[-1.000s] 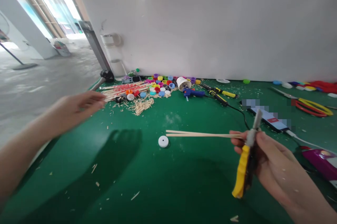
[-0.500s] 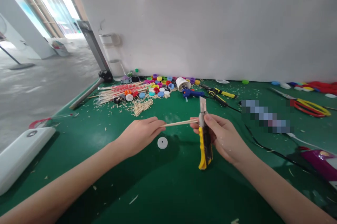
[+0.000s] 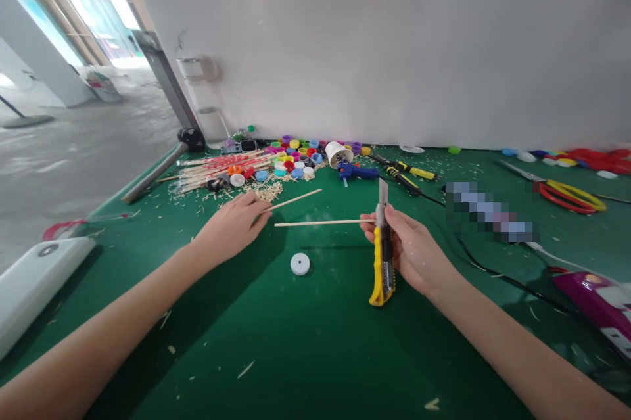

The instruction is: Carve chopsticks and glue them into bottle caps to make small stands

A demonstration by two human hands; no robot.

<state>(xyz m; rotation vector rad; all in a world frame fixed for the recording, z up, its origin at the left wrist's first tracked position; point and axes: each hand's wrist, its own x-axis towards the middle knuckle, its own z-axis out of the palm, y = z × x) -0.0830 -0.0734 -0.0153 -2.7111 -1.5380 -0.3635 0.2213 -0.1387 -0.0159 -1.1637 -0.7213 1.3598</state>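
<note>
Above the green tabletop (image 3: 305, 341), your left hand (image 3: 236, 223) pinches one wooden stick (image 3: 298, 199); your right hand (image 3: 414, 252) grips a second stick (image 3: 320, 223) and a utility knife (image 3: 378, 269), whose bared blade (image 3: 383, 192) could cut you if it slips.

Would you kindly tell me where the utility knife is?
In the head view, the utility knife is right of centre, in the right hand with a wooden stick.

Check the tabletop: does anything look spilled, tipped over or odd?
Yes. The white cup lies on its side at the back, beside the blue glue gun, where one would expect it upright. Wood shavings lie loose in a heap beyond the left hand, with stray bits across the green table.
</note>
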